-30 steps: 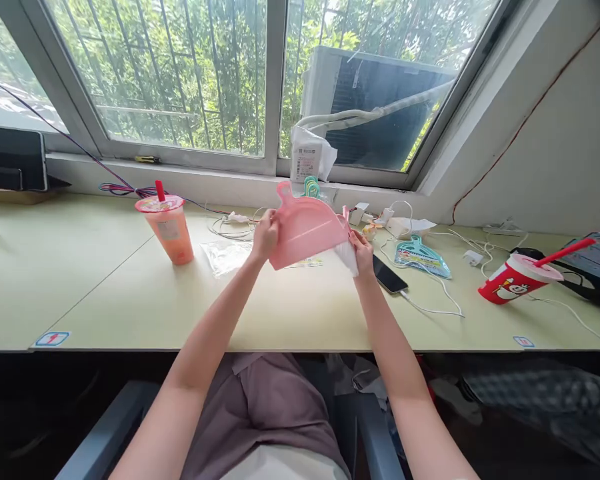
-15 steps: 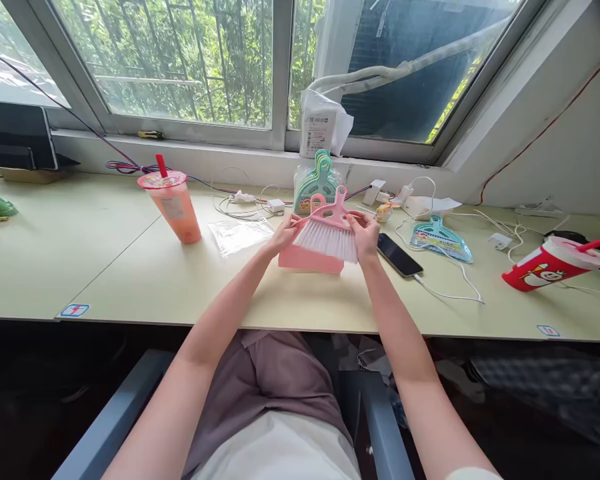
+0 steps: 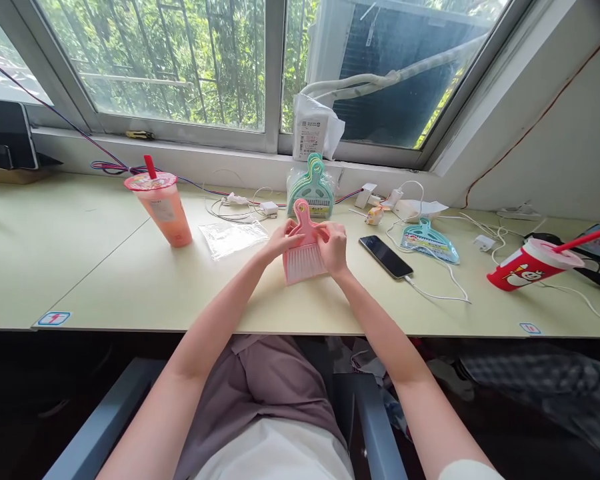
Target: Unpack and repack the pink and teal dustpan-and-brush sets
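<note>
A small pink hand brush (image 3: 304, 261) with white bristles lies against a pink dustpan (image 3: 287, 275), their handles lined up. Most of the dustpan is hidden behind the brush; its edge shows at the left and below. My left hand (image 3: 281, 241) is closed on the left side of the pair near the handle. My right hand (image 3: 334, 247) grips the brush's right side, fingers bent at its upper edge. Just behind stand several green brush-and-dustpan sets (image 3: 312, 187) in clear wrapping.
A flat clear plastic bag (image 3: 233, 238) and a drink cup with straw (image 3: 163, 213) are to the left. A phone (image 3: 386, 257) on a cable, a wrapped teal set (image 3: 430, 241) and a red cup (image 3: 527, 267) lie to the right. Chargers and cables line the back.
The brush has come down onto the dustpan and turned, so the handles now overlap. Both hands have moved slightly left and closer together. The view has shifted a little.
</note>
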### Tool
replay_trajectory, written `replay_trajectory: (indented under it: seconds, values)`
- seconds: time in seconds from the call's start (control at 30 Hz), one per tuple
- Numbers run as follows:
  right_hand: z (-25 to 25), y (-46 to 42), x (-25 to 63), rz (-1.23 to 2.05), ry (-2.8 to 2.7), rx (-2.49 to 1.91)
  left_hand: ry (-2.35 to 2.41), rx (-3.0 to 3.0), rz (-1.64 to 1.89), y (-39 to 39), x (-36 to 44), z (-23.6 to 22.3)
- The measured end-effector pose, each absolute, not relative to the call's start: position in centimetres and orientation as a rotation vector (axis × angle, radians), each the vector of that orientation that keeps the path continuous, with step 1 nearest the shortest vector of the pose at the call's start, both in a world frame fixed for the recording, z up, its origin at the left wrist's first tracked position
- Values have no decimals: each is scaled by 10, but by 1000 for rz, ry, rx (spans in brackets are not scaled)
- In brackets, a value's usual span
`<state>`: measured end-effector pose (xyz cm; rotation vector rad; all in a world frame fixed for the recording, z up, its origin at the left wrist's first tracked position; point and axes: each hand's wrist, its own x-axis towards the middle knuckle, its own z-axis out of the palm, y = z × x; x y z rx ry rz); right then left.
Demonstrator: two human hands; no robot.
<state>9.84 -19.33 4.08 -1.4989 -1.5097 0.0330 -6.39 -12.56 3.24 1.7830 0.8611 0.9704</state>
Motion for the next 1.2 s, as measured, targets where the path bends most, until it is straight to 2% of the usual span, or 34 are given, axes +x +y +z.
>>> replay_trajectory:
  seconds: [0.1,0.23,0.3,0.5,0.83,1.0,1.1,1.2]
  values:
    - [50,-197,103,94,-1493,-1429,801,1772,957,-127,-62,34]
    - [51,-193,121,813,-1662,-1268,766,1772,791,-129,-57,30]
    - [45,-189,127,1072,-1673,-1259,794,1795,721,-130,-54,27]
    - [28,-180,127,1303,-1446,-1261,821,1793,698,-133,-54,21]
    - [26,-179,125,1260,-1296,-1275,651,1716,712,-128,-55,14]
    - [20,-175,122,1130,-1339,-1326,825,1814,741,-128,-56,12]
    - [14,-171,124,883,-1432,-1543,985,1947,725,-123,-60,8]
    - [18,-172,126,432,-1428,-1829,1078,2115,708,-120,-64,6]
